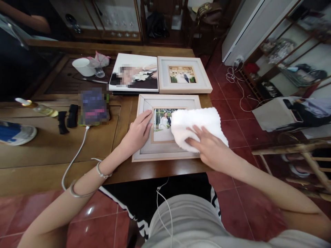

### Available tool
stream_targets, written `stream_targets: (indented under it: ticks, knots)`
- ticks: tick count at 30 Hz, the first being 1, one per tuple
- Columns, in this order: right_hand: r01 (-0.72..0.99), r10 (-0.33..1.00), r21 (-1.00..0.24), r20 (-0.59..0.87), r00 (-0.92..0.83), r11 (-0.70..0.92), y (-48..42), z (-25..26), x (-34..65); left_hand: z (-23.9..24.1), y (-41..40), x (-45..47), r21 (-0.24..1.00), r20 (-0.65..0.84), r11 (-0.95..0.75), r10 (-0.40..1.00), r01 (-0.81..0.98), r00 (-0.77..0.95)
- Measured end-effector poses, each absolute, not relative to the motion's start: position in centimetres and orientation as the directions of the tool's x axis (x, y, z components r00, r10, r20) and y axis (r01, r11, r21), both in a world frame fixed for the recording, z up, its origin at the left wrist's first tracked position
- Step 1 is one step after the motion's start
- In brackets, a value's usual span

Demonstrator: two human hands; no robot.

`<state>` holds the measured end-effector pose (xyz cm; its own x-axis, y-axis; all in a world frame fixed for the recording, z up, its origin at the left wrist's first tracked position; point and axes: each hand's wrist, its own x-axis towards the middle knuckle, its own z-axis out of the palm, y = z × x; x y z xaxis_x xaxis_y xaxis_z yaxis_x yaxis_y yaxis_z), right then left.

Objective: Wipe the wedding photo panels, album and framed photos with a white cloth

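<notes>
A framed photo point(147, 151) in a pale wooden frame lies flat on the near edge of the wooden table point(51, 151). My left hand point(138, 132) rests on the frame's left side, fingers flat and stretched out, holding it down. My right hand point(207, 146) presses a white cloth point(196, 122) onto the right part of the frame, fingers spread flat on the cloth. The cloth covers the frame's right half and part of the picture.
Behind lie a second framed photo point(184, 75) and a large photo print point(134, 72). A phone point(93, 106) with a white cable point(74, 155), black items point(67, 117), a bottle point(38, 107), a white cup point(83, 66) and a plate point(15, 132) sit to the left. Red tiled floor on the right.
</notes>
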<state>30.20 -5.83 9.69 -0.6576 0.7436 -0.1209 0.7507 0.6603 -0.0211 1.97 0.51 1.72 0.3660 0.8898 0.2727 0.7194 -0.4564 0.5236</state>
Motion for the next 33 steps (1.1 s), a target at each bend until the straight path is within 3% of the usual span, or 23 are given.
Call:
stream_targets:
  ticks: [4, 8, 14, 23, 28, 33]
  knots:
    - [0.815, 0.814, 0.015, -0.047, -0.579, 0.58, -0.2, 8.7, 29.8, 1.6, 0.6, 1.9, 0.521, 0.276, -0.459, 0.888, 0.719, 0.367]
    - [0.8, 0.796, 0.115, 0.091, -0.599, 0.589, 4.4, 7.6, 29.9, 1.4, 0.6, 2.0, 0.532, 0.273, -0.441, 0.897, 0.723, 0.346]
    - [0.773, 0.775, 0.151, 0.055, -0.629, 0.617, 3.7, 6.7, 30.2, 1.4, 0.4, 2.1, 0.547, 0.273, -0.424, 0.905, 0.722, 0.325]
    - [0.651, 0.646, 0.026, -0.153, -0.748, 0.759, -7.0, 10.4, 31.6, 1.4, 0.3, 2.4, 0.537, 0.278, -0.431, 0.902, 0.725, 0.33]
    - [0.647, 0.637, -0.056, -0.134, -0.759, 0.76, -10.2, 11.0, 31.5, 1.4, 0.3, 2.3, 0.523, 0.282, -0.439, 0.898, 0.73, 0.338]
    - [0.762, 0.761, -0.051, -0.05, -0.647, 0.645, -6.0, 9.3, 31.3, 1.5, 0.5, 2.1, 0.512, 0.274, -0.458, 0.889, 0.727, 0.367]
